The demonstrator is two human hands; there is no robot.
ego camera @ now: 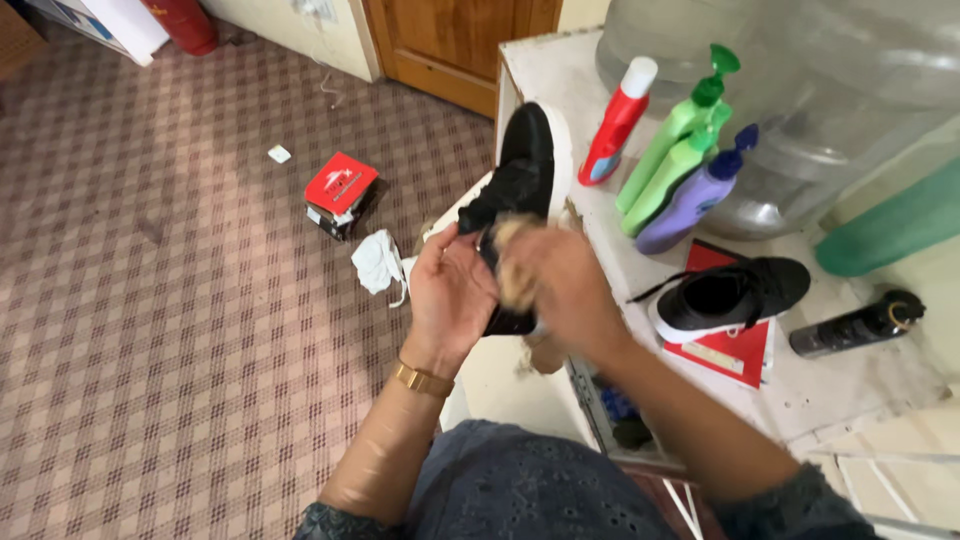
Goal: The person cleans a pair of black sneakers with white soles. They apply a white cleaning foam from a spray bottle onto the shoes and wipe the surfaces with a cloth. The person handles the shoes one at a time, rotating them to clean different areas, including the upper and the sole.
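Checkered carpet below; left hand (pixel 452 290) clamps black sneaker (pixel 518 190) (light, soft upper, stiffer sole, best gripped there), right hand (pixel 565 285) closed on tan cloth (pixel 512 270).

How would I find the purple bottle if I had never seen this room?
Look at the white countertop on the right, in front of the big clear water jug. Four bottles lean in a row there: a red one with a white cap, two green pump bottles, then the purple bottle. It is the one nearest the black shoe on the red book, and the only one with a dark blue pump.
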